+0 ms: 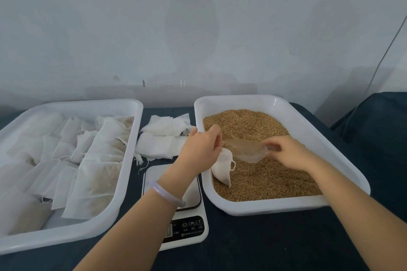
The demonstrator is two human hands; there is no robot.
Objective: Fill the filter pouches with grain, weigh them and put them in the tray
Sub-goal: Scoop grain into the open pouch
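My left hand (201, 145) pinches the pouch (222, 168) by its rim and my right hand (288, 154) grips a blurred clear scoop (244, 150), both over the grain tray (312, 130) right of the scale (193, 193), whose display (168, 231) my forearm (141, 222) half hides, the filled-pouch tray (130, 156) left of it on dark cloth (242, 244) under a pale wall (198, 28).

A dark blue table (253, 240) bore a white left tray (130, 160) and a white right tray (312, 132), set apart. Between them sat a scale (189, 229) at the front and, just behind it, a loose heap of empty pouches (163, 139).
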